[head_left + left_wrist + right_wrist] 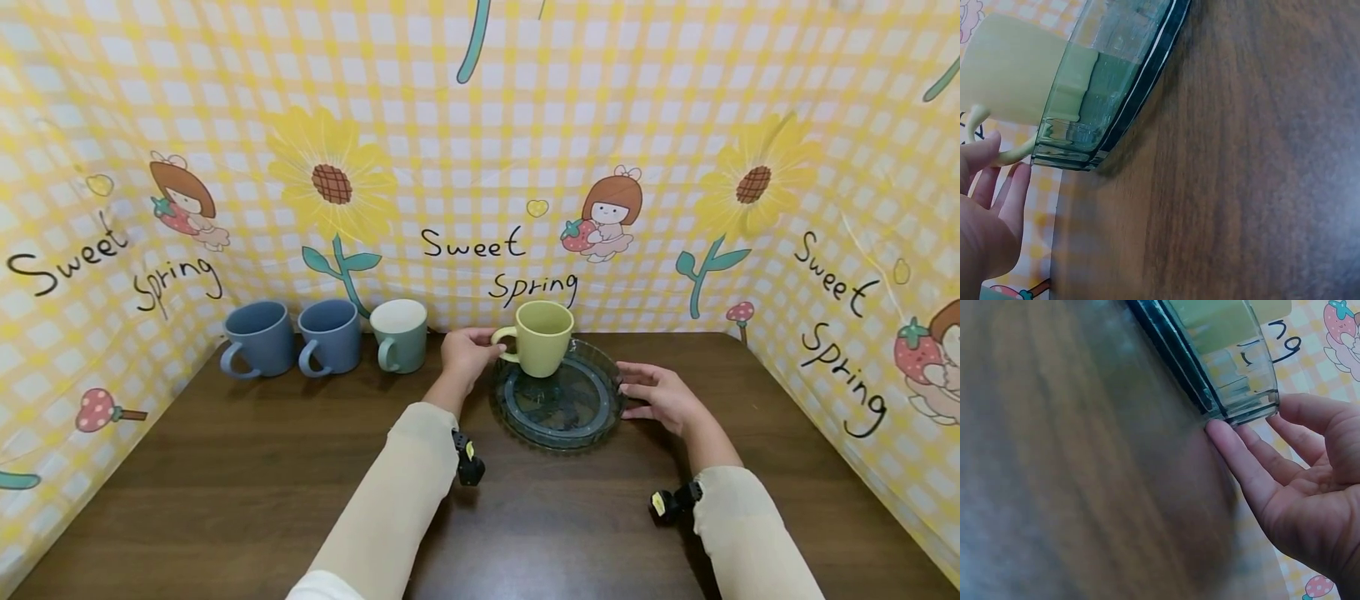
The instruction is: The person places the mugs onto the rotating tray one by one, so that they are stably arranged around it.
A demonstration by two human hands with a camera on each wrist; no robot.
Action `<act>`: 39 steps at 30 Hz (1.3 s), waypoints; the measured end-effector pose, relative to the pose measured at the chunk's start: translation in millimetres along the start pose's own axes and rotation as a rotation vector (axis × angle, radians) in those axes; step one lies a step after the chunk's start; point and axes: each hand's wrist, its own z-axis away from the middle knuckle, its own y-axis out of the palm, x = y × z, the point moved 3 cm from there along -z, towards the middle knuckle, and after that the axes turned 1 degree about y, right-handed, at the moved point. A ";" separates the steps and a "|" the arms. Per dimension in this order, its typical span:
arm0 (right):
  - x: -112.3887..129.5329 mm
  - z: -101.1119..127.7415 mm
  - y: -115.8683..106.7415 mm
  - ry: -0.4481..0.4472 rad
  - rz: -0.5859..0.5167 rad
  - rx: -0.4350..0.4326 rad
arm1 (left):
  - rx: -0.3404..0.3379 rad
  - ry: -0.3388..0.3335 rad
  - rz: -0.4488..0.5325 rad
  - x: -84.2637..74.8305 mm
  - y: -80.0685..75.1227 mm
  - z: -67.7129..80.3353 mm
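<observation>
A yellow-green mug (542, 342) stands upright over the far left part of a round, see-through dark green tray (558, 435), its lower end inside the tray's wall. My left hand (467, 357) pinches the mug's handle between thumb and fingers, just outside the tray's rim. On the opposite side, my right hand (660, 396) holds the tray by its wall. In the right wrist view one digit lies at the tray's (1244, 381) rim and another fingertip (1219, 430) at its bottom edge.
Left of the tray, along the back of the brown wooden table (315, 467), stand two blue mugs (262, 337) (330, 335) and a green mug (402, 342) with a white inside. A yellow checked cloth (480, 167) hangs behind and at both sides.
</observation>
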 end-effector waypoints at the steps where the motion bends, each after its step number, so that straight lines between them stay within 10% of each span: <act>1: 0.3 -0.4 -0.4 0.003 0.001 0.003 | 0.008 0.001 0.004 -0.1 -0.5 0.3; 16: 3.6 -12.2 -3.9 0.010 0.104 -0.040 | 0.120 -0.004 0.126 8.9 -10.4 0.1; 39: 7.6 -19.5 -6.6 -0.015 0.168 0.022 | 0.108 0.055 0.189 7.8 -31.4 16.0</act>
